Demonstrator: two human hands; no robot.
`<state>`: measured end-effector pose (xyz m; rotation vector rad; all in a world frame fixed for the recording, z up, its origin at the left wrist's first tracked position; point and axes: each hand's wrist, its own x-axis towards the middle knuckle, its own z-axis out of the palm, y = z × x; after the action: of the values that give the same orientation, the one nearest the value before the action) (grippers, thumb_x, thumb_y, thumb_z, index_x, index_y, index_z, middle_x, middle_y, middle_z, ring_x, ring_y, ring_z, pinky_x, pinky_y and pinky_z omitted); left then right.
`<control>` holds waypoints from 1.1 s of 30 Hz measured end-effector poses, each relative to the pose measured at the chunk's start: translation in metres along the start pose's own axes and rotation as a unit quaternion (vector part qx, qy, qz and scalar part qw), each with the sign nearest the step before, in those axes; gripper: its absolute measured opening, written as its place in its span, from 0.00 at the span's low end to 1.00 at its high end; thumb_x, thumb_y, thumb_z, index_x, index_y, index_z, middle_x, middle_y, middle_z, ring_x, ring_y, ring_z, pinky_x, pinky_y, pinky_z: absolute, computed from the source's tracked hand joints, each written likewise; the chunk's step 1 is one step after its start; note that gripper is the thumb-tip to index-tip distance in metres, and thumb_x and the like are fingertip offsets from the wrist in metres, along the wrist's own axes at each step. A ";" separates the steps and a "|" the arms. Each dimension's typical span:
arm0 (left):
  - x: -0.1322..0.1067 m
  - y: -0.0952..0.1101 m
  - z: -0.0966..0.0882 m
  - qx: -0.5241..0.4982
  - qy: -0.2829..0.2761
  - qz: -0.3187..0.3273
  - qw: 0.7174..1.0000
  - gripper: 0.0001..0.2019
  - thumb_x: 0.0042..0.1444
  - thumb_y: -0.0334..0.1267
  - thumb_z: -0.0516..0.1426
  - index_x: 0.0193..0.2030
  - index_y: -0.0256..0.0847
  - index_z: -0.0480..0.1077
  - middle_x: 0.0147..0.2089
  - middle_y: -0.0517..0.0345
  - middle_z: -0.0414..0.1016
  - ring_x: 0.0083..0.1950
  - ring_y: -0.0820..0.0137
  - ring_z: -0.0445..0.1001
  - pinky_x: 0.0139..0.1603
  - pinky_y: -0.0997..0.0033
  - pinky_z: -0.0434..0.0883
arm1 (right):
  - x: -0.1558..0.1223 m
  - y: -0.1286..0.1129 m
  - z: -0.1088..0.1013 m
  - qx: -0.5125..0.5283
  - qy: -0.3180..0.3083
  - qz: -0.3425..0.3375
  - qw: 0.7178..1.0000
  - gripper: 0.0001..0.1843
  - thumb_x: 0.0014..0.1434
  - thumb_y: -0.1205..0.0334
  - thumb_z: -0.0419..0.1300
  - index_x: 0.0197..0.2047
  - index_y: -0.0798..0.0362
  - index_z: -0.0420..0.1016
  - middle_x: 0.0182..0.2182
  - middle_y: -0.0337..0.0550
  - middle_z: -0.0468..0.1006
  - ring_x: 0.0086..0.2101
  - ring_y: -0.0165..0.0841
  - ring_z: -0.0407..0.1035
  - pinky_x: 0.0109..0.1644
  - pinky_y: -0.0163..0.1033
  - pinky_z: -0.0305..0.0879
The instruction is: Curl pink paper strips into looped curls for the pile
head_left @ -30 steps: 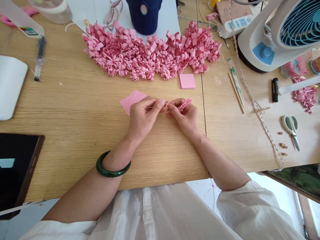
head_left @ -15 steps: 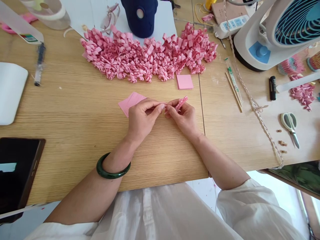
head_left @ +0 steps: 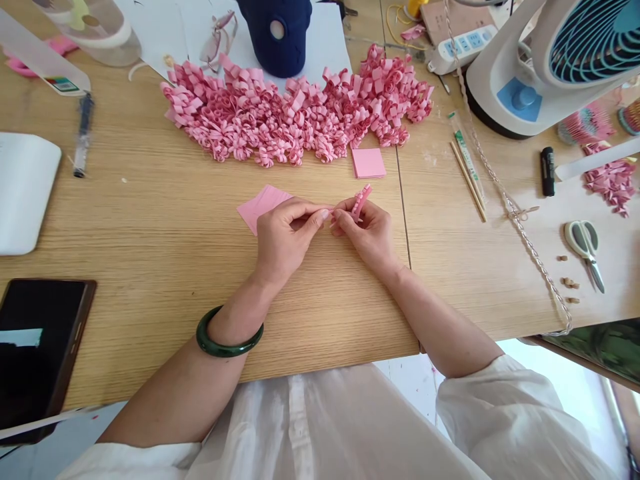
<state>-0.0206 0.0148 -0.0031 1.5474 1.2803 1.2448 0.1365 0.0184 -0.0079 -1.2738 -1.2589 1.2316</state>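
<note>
Over the wooden table, my left hand (head_left: pixel 284 241) and my right hand (head_left: pixel 369 230) meet fingertip to fingertip. A pink paper strip (head_left: pixel 362 200) with small curls along it sticks up from the fingers of my right hand, which are closed on it. My left thumb and forefinger pinch its thin end, partly hidden. Beside my left hand lies pink slit paper (head_left: pixel 264 203), partly covered by that hand. Farther back is a small stack of pink paper squares (head_left: pixel 369 163). Behind it spreads a long heap of curled pink paper flowers (head_left: pixel 295 113).
At the right stand a fan (head_left: pixel 520 80) and a power strip (head_left: pixel 463 48), with scissors (head_left: pixel 584 247), a black marker (head_left: pixel 548 171), sticks (head_left: pixel 468 177) and a twisted cord (head_left: pixel 530 243). On the left lie a phone (head_left: pixel 43 347) and a white device (head_left: pixel 25 193). A navy object (head_left: pixel 277 40) stands at the back.
The curled strip in my right hand has tilted more upright. My hands hold nearly the same place, fingertips still together. The whole view has shifted slightly.
</note>
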 end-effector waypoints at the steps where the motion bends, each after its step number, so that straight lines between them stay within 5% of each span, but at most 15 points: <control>1: 0.000 0.000 0.000 -0.005 0.001 0.002 1.000 0.04 0.60 0.34 0.64 0.36 0.45 0.82 0.37 0.59 0.83 0.38 0.69 0.79 0.42 0.71 0.75 | 0.000 -0.001 0.000 -0.002 -0.002 -0.002 1.000 0.10 0.59 0.55 0.66 0.32 0.52 0.73 0.25 0.35 0.73 0.26 0.26 0.67 0.33 0.35 0.68; 15: 0.001 -0.001 0.002 -0.013 0.028 -0.050 0.998 0.05 0.53 0.35 0.68 0.29 0.43 0.78 0.31 0.61 0.80 0.34 0.70 0.77 0.39 0.71 0.75 | -0.002 -0.004 0.000 -0.011 -0.017 -0.011 1.000 0.12 0.59 0.52 0.67 0.33 0.51 0.74 0.28 0.36 0.76 0.29 0.26 0.69 0.33 0.34 0.67; 22: 0.002 -0.004 0.002 -0.088 0.031 -0.082 0.992 0.14 0.66 0.47 0.59 0.36 0.42 0.81 0.37 0.57 0.83 0.35 0.70 0.80 0.42 0.70 0.78 | -0.002 -0.007 -0.001 -0.010 0.027 -0.005 1.000 0.12 0.59 0.54 0.66 0.32 0.52 0.74 0.26 0.35 0.74 0.26 0.25 0.68 0.32 0.34 0.66; 26: 0.002 -0.002 0.002 -0.076 -0.001 -0.075 0.994 0.07 0.60 0.43 0.65 0.38 0.43 0.82 0.41 0.57 0.84 0.40 0.69 0.81 0.46 0.70 0.79 | -0.002 -0.007 -0.001 0.002 0.043 -0.004 0.999 0.13 0.59 0.52 0.68 0.32 0.52 0.75 0.28 0.36 0.76 0.27 0.25 0.69 0.33 0.34 0.69; 33: 0.002 -0.006 0.004 -0.132 0.021 -0.065 0.989 0.04 0.58 0.38 0.65 0.37 0.41 0.79 0.38 0.60 0.83 0.39 0.71 0.81 0.45 0.72 0.79 | -0.004 -0.007 0.003 0.064 -0.028 0.019 0.997 0.23 0.50 0.42 0.74 0.35 0.53 0.80 0.32 0.39 0.80 0.32 0.27 0.73 0.37 0.35 0.76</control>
<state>-0.0186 0.0179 -0.0091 1.2372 1.1686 1.3106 0.1336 0.0142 -0.0012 -1.1816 -1.1801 1.3624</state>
